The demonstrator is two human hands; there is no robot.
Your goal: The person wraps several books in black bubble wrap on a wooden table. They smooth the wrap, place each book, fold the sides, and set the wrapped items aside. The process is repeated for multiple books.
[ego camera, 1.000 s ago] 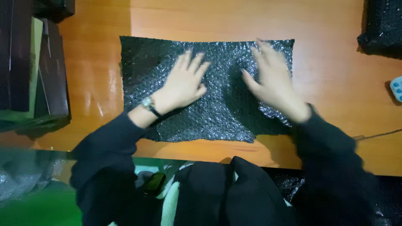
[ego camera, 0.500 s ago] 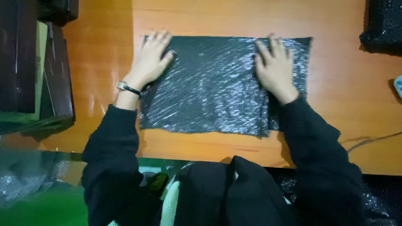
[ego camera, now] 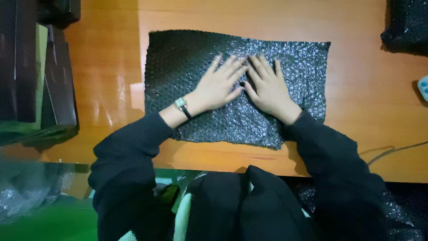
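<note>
A dark, glossy sheet of black bubble wrap (ego camera: 187, 80) lies spread flat on the orange-brown wooden table (ego camera: 356, 111), its long side running left to right and its lower edge ragged near the person's body. Both hands rest palm-down on the middle of the sheet, side by side. The left hand (ego camera: 218, 87) has its fingers straight and slightly fanned, pointing up and to the right; a small square-faced wristwatch on a dark strap (ego camera: 181, 106) sits at its wrist, just above the black sleeve (ego camera: 129, 151). The right hand (ego camera: 267, 87) lies flat as well, fingers loosely spread and pointing away from the body — its thumb reaches toward the left hand, the two hands touching or all but touching at the thumbs. Neither hand pinches or grips anything; they simply press on the sheet.

At the table's left edge stands a row of flat dark boxes (ego camera: 26, 67), upright and close together — what is in them cannot be told. In the top right corner lies a bundle of black bubble wrap (ego camera: 405, 24), well apart from the hands. A pale blue object (ego camera: 423, 88) shows at the right edge, cut off by the frame, and a thin dark cable (ego camera: 392, 151) trails across the table below it.
</note>
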